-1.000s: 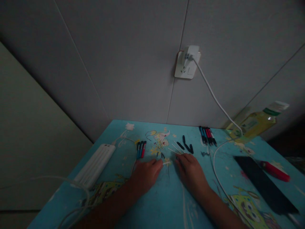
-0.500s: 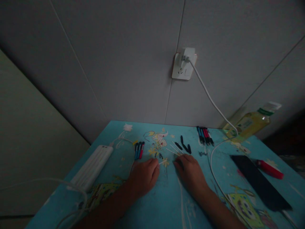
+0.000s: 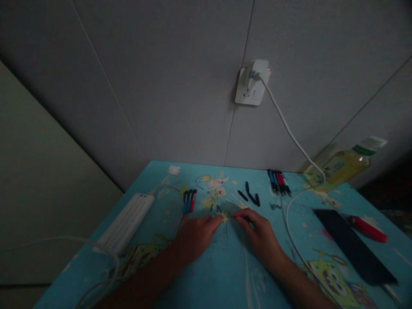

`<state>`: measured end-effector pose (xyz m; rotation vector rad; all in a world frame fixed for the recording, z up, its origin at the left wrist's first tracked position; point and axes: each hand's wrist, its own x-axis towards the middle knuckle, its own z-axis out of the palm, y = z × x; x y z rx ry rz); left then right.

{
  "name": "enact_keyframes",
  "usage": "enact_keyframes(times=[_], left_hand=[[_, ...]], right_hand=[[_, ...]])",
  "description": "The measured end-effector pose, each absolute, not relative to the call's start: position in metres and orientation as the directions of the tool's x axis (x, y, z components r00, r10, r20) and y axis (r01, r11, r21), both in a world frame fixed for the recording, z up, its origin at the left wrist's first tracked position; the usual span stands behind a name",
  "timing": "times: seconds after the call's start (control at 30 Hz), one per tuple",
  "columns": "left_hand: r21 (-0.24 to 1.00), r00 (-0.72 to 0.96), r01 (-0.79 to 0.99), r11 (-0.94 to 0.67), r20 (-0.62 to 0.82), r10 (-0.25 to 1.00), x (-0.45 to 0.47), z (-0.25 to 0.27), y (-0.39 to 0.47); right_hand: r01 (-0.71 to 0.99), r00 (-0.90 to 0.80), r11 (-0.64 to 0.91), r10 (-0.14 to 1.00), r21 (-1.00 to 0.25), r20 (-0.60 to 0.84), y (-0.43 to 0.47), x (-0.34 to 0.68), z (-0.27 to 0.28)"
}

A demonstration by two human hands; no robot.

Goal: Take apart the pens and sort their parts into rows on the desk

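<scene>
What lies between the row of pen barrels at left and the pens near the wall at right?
In the head view, thin white refills and black pen parts lie there on the tabletop.

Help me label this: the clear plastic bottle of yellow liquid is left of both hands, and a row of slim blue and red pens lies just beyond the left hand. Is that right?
Not quite: the bottle is right of the right hand, as the head view shows. The pens do lie just beyond the left hand.

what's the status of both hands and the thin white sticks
Left hand apparently holding thin white stick. Right hand curled, grip unclear. More white sticks beyond it. Curved white cable right of it.
</scene>
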<state>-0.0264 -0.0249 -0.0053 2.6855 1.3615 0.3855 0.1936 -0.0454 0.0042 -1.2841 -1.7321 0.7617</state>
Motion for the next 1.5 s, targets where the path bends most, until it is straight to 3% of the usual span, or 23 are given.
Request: enact_keyframes(times=[0.43, 1.0, 1.33, 1.5], left_hand=[[0.193, 0.576, 0.775, -0.601, 0.175, 0.799, -0.027, -0.004, -0.026], [0.185, 0.575, 0.777, -0.601, 0.179, 0.798, -0.025, -0.001, -0.026], [0.166, 0.611, 0.756, -0.633, 0.167, 0.774, -0.024, -0.01, -0.029], [0.157, 0.633, 0.737, -0.657, 0.178, 0.753, -0.025, -0.016, -0.026]], right_hand=[[0.425, -0.226, 0.36, 0.931, -0.83, 0.287, -0.047, 0.191, 0.007], [0.482, -0.135, 0.311, 0.95, -0.819, 0.281, -0.047, 0.189, -0.003], [0.454, -0.298, 0.397, 0.911, -0.798, 0.284, -0.053, 0.183, -0.003], [0.635, -0.169, 0.356, 0.93, -0.686, 0.326, -0.042, 0.2, 0.0]])
